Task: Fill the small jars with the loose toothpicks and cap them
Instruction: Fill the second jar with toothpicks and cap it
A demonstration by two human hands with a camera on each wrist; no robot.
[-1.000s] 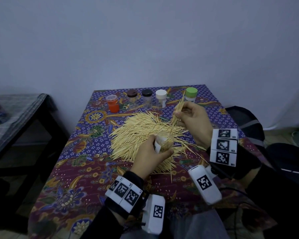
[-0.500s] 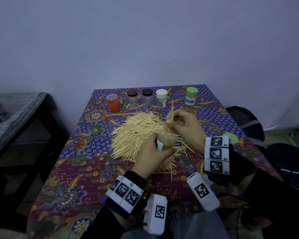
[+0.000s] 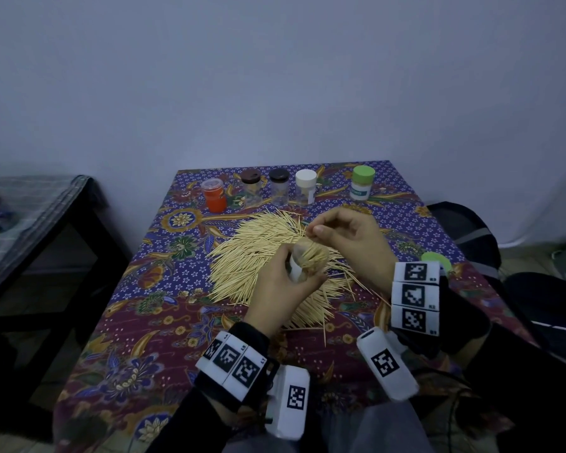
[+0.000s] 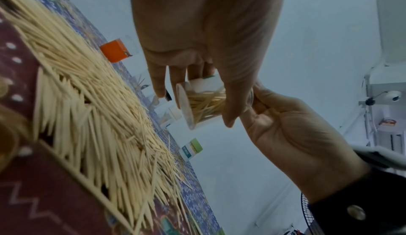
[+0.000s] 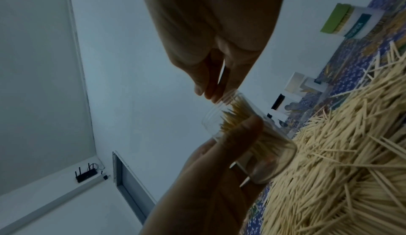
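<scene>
My left hand point(image 3: 295, 271) grips a small clear jar point(image 3: 309, 260) packed with toothpicks, tilted just above the loose toothpick pile point(image 3: 249, 256) on the patterned tablecloth point(image 3: 164, 322). The fingertips of my right hand point(image 3: 319, 231) are pinched together at the jar's mouth point(image 5: 219, 110), on the ends of the toothpicks going in. The left wrist view shows the jar point(image 4: 197, 103) from its base, with my thumb across it. A loose green cap point(image 3: 433, 258) lies by my right wrist.
Along the table's far edge stand an orange jar point(image 3: 214, 196), a brown-capped jar point(image 3: 251, 188), a black-capped jar point(image 3: 279, 186), a white-capped jar point(image 3: 306, 186) and a green-capped jar point(image 3: 361, 183). A dark side table point(image 3: 46, 207) stands left, a dark bag point(image 3: 464, 230) right.
My right hand has come down from head height of the far jars to the held jar's mouth, and the toothpick bundle it carried has slid into the jar. The left hand stayed put.
</scene>
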